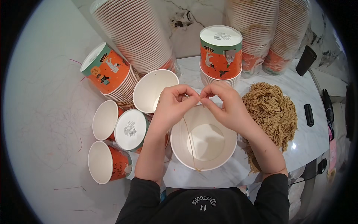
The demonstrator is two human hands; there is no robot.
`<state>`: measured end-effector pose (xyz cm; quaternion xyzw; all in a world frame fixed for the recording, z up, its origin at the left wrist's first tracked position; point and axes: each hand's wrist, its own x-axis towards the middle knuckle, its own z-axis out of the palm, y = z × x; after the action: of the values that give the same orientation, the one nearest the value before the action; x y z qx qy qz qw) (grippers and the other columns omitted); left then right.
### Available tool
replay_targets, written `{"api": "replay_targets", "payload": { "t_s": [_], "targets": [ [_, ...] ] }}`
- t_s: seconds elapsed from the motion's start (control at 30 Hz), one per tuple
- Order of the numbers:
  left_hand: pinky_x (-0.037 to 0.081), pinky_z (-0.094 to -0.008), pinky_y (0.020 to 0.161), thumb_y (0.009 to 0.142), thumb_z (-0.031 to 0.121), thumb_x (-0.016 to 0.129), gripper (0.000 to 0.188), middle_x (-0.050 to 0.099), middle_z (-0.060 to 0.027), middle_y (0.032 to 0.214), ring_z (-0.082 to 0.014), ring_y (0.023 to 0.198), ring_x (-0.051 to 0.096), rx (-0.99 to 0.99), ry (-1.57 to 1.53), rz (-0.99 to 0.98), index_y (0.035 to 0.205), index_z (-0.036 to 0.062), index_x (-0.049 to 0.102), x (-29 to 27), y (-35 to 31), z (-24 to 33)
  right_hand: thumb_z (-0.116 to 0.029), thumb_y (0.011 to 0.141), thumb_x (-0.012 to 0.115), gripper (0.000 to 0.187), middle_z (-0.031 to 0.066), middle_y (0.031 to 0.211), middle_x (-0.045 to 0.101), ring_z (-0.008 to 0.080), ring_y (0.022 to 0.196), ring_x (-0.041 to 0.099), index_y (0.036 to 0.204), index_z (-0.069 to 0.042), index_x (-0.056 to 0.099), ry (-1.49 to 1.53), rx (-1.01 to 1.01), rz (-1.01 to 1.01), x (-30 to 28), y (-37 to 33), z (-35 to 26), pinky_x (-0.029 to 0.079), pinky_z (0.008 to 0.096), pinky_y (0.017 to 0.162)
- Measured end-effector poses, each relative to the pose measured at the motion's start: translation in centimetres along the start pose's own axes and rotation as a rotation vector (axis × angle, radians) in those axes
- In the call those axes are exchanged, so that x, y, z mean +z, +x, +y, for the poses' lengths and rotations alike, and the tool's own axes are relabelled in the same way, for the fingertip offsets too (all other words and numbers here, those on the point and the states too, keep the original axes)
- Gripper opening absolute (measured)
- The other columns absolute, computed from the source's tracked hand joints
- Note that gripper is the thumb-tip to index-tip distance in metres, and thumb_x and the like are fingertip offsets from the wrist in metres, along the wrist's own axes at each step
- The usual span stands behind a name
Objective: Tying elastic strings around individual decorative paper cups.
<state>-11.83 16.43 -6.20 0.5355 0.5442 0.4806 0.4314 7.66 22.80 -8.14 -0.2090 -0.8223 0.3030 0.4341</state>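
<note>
A white-lined paper bucket (177, 151) stands upright on the table in front of me, its wide mouth facing up. Across that mouth runs a thin tan cord (190, 136), from a small frayed tuft at the near rim up to my fingers. My left hand (172, 106) is closed in a pinch on the cord above the far rim. Fingertip to fingertip with it, my right hand (226, 108) pinches at the same spot. The fingers hide the far end of the cord and that part of the rim.
A heap of cut tan cords (270, 112) lies to the right. Orange-and-green buckets (112, 71) stand or lie at the left. An upside-down bucket stack (220, 56) stands behind, near tall wrapped stacks (130, 33). A black cup (306, 60) stands far right.
</note>
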Motion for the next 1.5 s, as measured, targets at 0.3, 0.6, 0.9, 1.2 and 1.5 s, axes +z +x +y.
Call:
{"api": "replay_targets", "payload": {
  "t_s": [0.3, 0.6, 0.9, 1.2, 1.5],
  "targets": [
    [0.048, -0.0205, 0.069, 0.090, 0.006, 0.070, 0.008, 0.072, -0.0002, 0.086, -0.0035, 0.077, 0.062, -0.017, -0.047, -0.023, 0.090, -0.0011, 0.073, -0.4, -0.1, 0.7, -0.012, 0.081, 0.076, 0.011, 0.0058, 0.082, 0.069, 0.0285, 0.085, 0.064, 0.086, -0.005, 0.068, -0.070, 0.019, -0.027, 0.3, -0.2, 0.1, 0.048, 0.0410, 0.080],
    [0.045, -0.0191, 0.064, 0.089, 0.006, 0.071, 0.009, 0.069, 0.0014, 0.080, -0.0015, 0.072, 0.059, 0.004, 0.010, 0.093, 0.088, -0.0021, 0.073, -0.7, -0.3, 1.0, -0.011, 0.078, 0.072, 0.011, 0.0071, 0.080, 0.066, 0.0283, 0.083, 0.063, 0.084, -0.004, 0.066, -0.039, 0.026, -0.045, 0.1, -0.2, 0.0, 0.048, 0.0406, 0.080],
    [0.036, -0.0190, 0.055, 0.088, 0.005, 0.070, 0.008, 0.064, 0.0053, 0.072, 0.0016, 0.062, 0.049, 0.037, 0.048, 0.132, 0.085, -0.0021, 0.072, -0.9, 0.1, 0.3, -0.012, 0.077, 0.072, 0.011, 0.0058, 0.079, 0.064, 0.0270, 0.083, 0.063, 0.082, -0.006, 0.065, -0.046, 0.026, -0.086, -0.1, -0.2, -0.1, 0.046, 0.0405, 0.081],
    [0.036, -0.0193, 0.055, 0.089, 0.005, 0.067, 0.006, 0.062, 0.0053, 0.072, 0.0012, 0.062, 0.049, 0.037, 0.088, 0.143, 0.088, -0.0009, 0.069, -0.6, -0.1, 0.4, -0.011, 0.077, 0.072, 0.010, 0.0044, 0.078, 0.062, 0.0260, 0.085, 0.062, 0.081, -0.006, 0.064, -0.115, -0.019, -0.113, -0.4, -0.2, -0.5, 0.045, 0.0413, 0.087],
    [0.038, -0.0182, 0.056, 0.092, 0.005, 0.067, 0.006, 0.064, 0.0048, 0.074, 0.0013, 0.064, 0.052, 0.002, 0.034, 0.110, 0.091, -0.0003, 0.069, -0.7, -0.6, 1.6, -0.010, 0.077, 0.072, 0.010, 0.0060, 0.077, 0.063, 0.0270, 0.083, 0.062, 0.080, -0.005, 0.064, -0.140, -0.040, -0.116, -0.9, 0.0, -0.8, 0.046, 0.0404, 0.086]
  ]
}}
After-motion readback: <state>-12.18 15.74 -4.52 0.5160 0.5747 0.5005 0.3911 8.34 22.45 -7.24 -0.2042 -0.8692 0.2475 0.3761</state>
